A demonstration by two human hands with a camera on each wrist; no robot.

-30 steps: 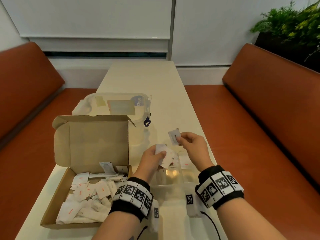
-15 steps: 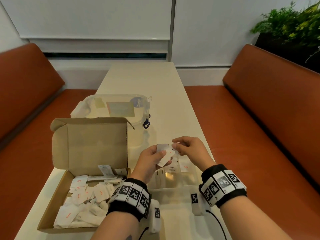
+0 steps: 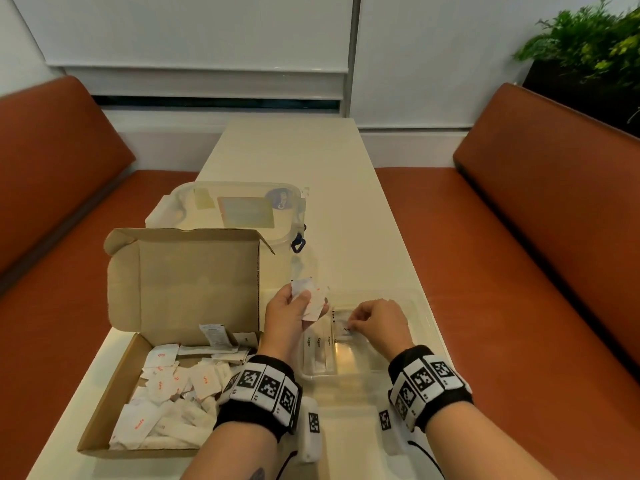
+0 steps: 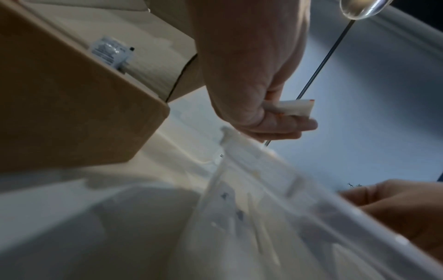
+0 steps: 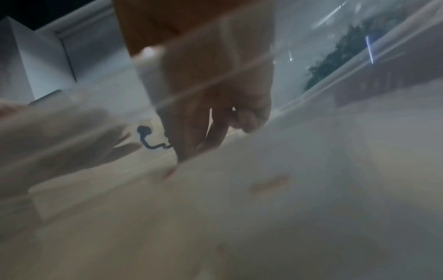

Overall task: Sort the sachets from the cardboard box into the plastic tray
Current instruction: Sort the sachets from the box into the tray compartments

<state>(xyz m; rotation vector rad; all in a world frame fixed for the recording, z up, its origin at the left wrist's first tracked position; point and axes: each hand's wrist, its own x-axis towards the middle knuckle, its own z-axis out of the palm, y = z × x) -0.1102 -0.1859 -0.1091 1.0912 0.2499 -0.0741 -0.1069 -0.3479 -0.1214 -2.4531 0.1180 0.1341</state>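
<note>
The open cardboard box (image 3: 114,403) at the left holds several white sachets (image 3: 173,386). My left hand (image 3: 294,306) is raised beside the box lid and grips a small bunch of sachets (image 3: 317,303). The same left hand (image 4: 263,113) and bunch (image 4: 297,108) show in the left wrist view. My right hand (image 3: 351,323) is lowered into the clear plastic tray (image 3: 427,327) and pinches one sachet (image 3: 343,330) over a middle compartment. Sugar sticks (image 3: 318,344) lie in the tray's left compartment. The right wrist view is blurred and shows curled fingers (image 5: 203,132) behind the tray wall.
A clear lidded plastic container (image 3: 242,206) stands behind the box. The upright box lid (image 3: 183,278) rises just left of my left hand. Orange benches (image 3: 519,271) flank the narrow table (image 3: 311,161). A plant (image 3: 588,46) is at the far right.
My right hand, which held one sachet up and then came close to the left hand's bunch, has dropped into the tray with a sachet. The left hand kept its bunch.
</note>
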